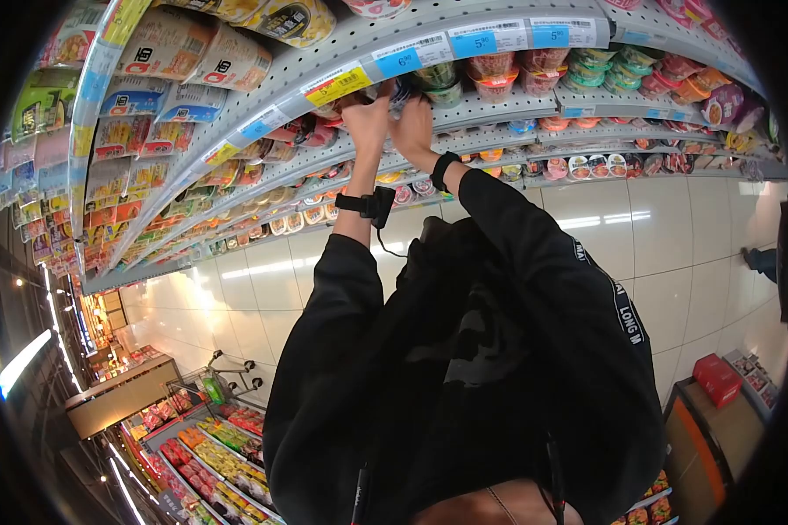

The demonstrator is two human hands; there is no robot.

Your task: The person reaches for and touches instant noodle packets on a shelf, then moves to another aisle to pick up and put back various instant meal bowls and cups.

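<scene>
Both hands reach in under the price-label edge of a perforated grey shelf (499, 112). My left hand (367, 118) is by the yellow price tag (340, 83); its fingertips are hidden among packages. Close on its right, my right hand (412, 127) touches a dark package (400, 96), and its fingers are mostly hidden too. A green-lidded cup (445, 93) stands just right of my right hand, with red cups (494, 79) further along the row. Whether either hand grips anything cannot be made out.
Bagged noodles (162, 48) fill shelves at the left. Lower shelves hold rows of cups (597, 164). Behind are a tiled floor (674, 227), a shopping cart (223, 381), a red box (716, 380) on a counter, and a person's leg (762, 262) at the far right.
</scene>
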